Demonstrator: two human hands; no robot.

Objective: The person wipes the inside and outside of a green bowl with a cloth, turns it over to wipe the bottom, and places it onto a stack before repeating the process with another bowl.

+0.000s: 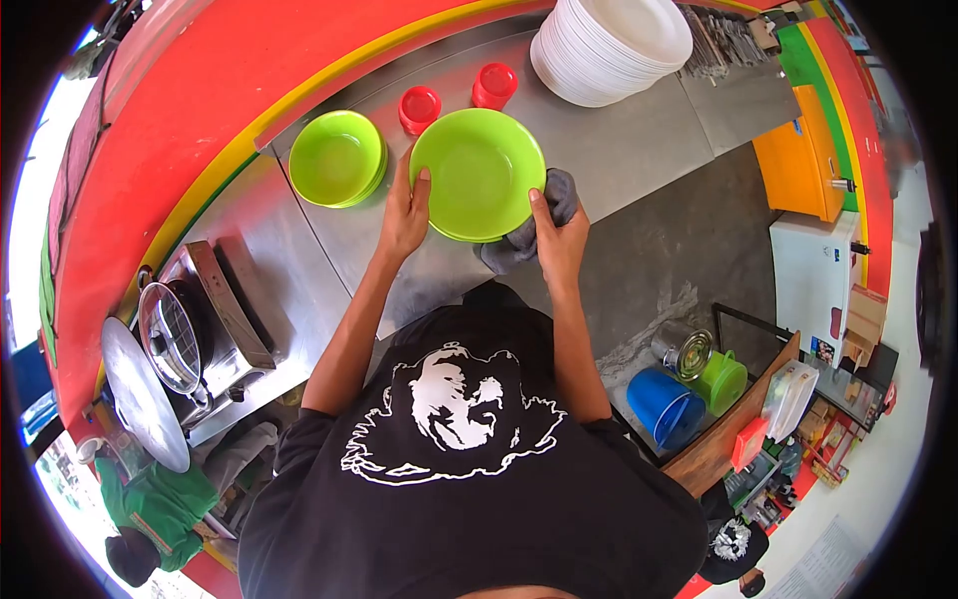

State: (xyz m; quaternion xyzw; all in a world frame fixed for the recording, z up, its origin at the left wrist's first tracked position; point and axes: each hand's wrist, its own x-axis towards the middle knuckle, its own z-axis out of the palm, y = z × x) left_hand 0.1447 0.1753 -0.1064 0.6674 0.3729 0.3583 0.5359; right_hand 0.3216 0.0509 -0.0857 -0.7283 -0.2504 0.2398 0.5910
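A lime-green bowl (479, 172) is held above the steel counter, its open side facing me. A second green rim shows under its lower edge, so it may be more than one bowl. My left hand (406, 212) grips the left side, thumb on the rim. On the right side, my right hand (561, 240) is closed on the rim with its thumb on top. A dark grey cloth (513, 250) is bunched behind the bowl and against my right hand's fingers. Left of the bowl stands a stack of similar green bowls (337, 160).
Two red cups (419, 106) stand beyond the bowl. White plates (609, 50) are stacked farther right, near a pile of cutlery (726, 42). A stove (225, 309) is at the left. Blue bucket (664, 407) sits low right. Two other people (160, 514) are behind.
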